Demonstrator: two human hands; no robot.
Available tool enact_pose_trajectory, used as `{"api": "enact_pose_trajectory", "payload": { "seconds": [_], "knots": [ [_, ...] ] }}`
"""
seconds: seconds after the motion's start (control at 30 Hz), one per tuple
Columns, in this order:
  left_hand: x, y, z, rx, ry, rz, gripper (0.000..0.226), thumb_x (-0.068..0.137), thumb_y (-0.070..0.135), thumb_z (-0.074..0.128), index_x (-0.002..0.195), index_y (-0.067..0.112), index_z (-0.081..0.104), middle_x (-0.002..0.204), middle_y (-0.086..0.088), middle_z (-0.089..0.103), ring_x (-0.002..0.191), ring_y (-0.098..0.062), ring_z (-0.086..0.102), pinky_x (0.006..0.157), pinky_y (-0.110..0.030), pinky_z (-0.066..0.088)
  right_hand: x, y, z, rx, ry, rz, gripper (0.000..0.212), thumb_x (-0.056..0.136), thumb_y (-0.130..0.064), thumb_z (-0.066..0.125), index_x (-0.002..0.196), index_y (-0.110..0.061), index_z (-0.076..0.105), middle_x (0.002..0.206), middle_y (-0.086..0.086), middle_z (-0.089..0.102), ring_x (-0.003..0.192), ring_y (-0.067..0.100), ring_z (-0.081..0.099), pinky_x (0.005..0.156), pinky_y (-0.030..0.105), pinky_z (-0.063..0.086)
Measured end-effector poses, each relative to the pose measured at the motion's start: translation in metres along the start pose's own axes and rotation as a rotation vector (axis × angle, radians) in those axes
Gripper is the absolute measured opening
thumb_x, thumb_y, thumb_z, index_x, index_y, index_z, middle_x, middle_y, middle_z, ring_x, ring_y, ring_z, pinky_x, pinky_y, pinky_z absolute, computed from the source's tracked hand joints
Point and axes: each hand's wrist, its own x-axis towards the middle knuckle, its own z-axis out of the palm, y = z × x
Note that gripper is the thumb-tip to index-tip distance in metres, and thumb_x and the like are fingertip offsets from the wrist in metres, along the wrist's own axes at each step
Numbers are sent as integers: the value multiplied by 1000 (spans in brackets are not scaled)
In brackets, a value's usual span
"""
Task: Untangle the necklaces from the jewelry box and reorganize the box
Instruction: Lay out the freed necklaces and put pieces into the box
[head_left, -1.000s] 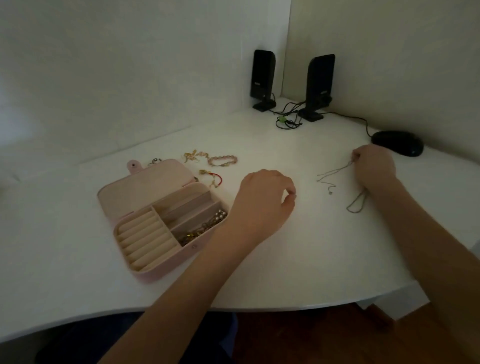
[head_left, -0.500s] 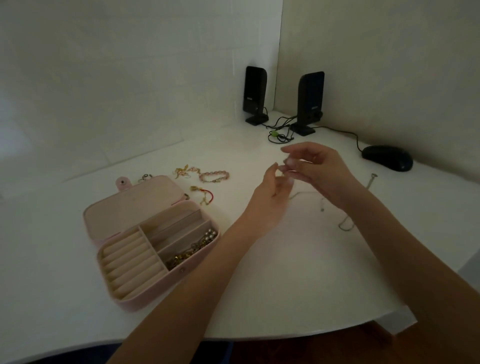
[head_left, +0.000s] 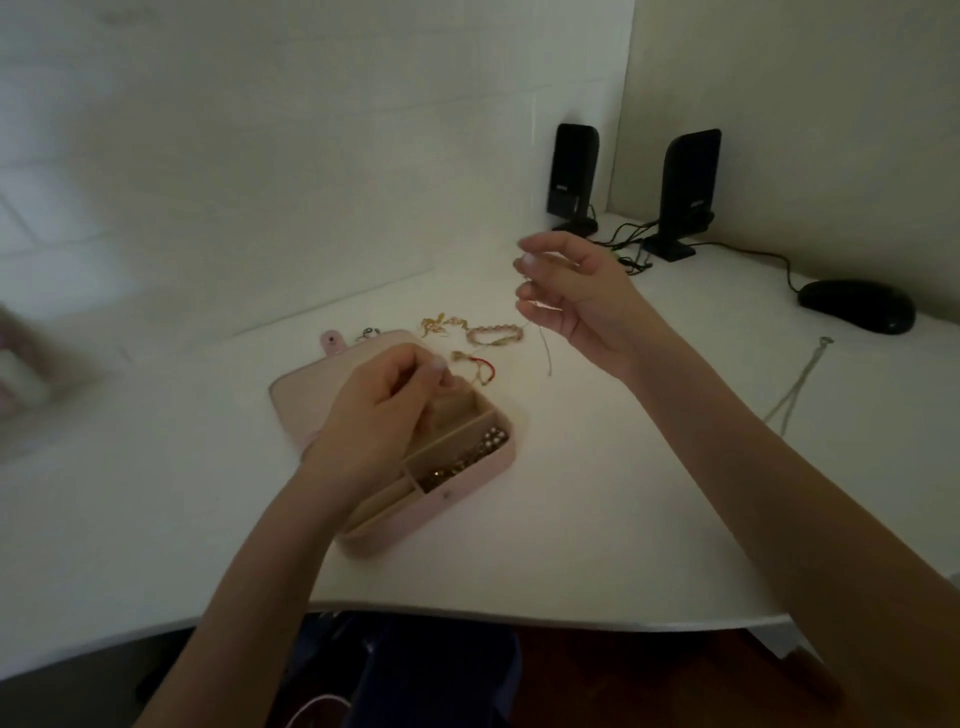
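Under the left hand (head_left: 384, 410), jewelry box (head_left: 467, 478) half hidden.

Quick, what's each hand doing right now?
Left hand: pinching a chain end over the box.
Right hand: raised, fingers holding the chain.

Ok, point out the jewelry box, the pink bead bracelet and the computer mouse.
jewelry box (head_left: 470, 480): head view, pink front wall.
pink bead bracelet (head_left: 493, 332): head view, beads at its middle.
computer mouse (head_left: 857, 305): head view, top of its black shell.

The left hand (head_left: 387, 410) hides much of the jewelry box (head_left: 457, 483) (ring rolls mostly covered); its grip is blurred.
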Motion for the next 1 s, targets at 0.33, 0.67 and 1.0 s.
{"api": "enact_pose_trajectory", "payload": {
  "seconds": [0.33, 0.67, 1.0],
  "knots": [
    [-10, 1, -22, -72, -57, -85, 41, 80, 30, 70, 119, 24, 56, 105, 13, 68, 99, 1, 63, 82, -14, 51, -7, -8, 77, -369, -257, -105, 10, 86, 2, 64, 92, -6, 63, 81, 7, 62, 68, 17, 68, 64, 28, 56],
    [-23, -6, -18, -381, 21, -115, 7, 85, 1, 63, 87, 6, 68, 73, -5, 74, 73, -13, 72, 64, -15, 53, -14, -2, 72, -200, -39, -176, 11, 85, 7, 63, 90, -3, 61, 77, 8, 59, 65, 22, 67, 67, 36, 57],
    [-17, 14, -22, -551, -20, -50, 12, 87, -2, 60, 96, -5, 65, 80, -12, 74, 74, -17, 72, 66, -20, 55, -20, -5, 72, -178, 3, -222, 11, 86, 5, 63, 88, -6, 60, 76, 4, 60, 65, 17, 66, 66, 32, 57]
  ]
}}
